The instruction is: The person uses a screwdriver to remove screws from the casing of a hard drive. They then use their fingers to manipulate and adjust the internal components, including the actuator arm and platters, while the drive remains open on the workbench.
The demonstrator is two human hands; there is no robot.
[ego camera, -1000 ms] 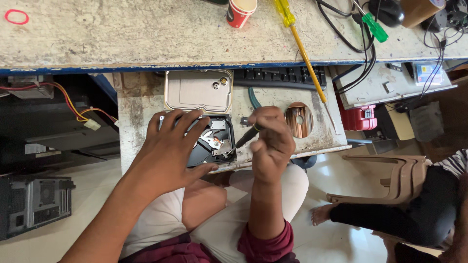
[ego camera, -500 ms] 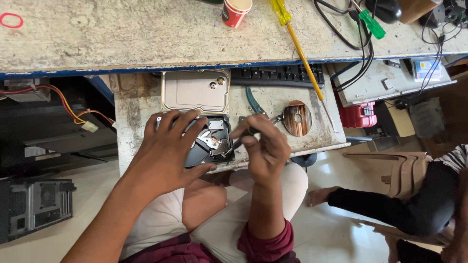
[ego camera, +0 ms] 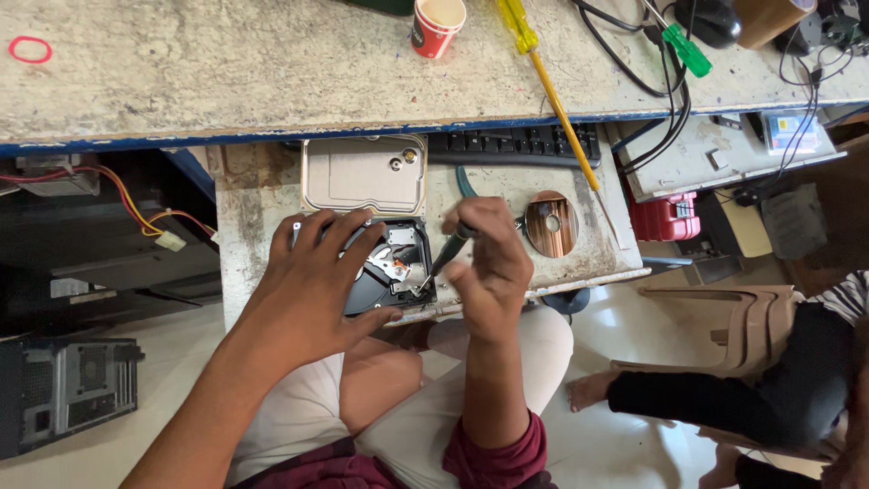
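Head view looks straight down on a person seated at a low pull-out shelf (ego camera: 244,226) under a worn grey table (ego camera: 226,72). An opened hard drive (ego camera: 398,272) lies on that shelf near its front edge, with its inner metal parts and dark platter area showing. The left hand (ego camera: 312,281) lies flat over the left part of the drive, its fingers (ego camera: 348,240) spread across the top and its thumb along the drive's near edge; its grip is open, pressing down and not closed around anything. The right hand (ego camera: 489,267) sits just right of the drive, its grip closed around a small dark-handled screwdriver (ego camera: 444,254), whose tip slants down to the drive's lower right corner.

Just behind the drive, touching or nearly touching it, lies its removed metal cover (ego camera: 362,172), pale and rectangular. A shiny disc (ego camera: 550,223) rests on the shelf to the right of the right hand, well apart from the drive. A black keyboard (ego camera: 516,145) lies behind at the table's edge. On the table stand a red paper cup (ego camera: 436,25), a long yellow-handled screwdriver (ego camera: 543,81), a green-handled screwdriver (ego camera: 683,47) and black cables (ego camera: 634,54). A red rubber band (ego camera: 29,49) lies far left. A computer case (ego camera: 68,394) stands on the floor at the left, and another person's dark-clothed leg (ego camera: 724,398) shows at the right.
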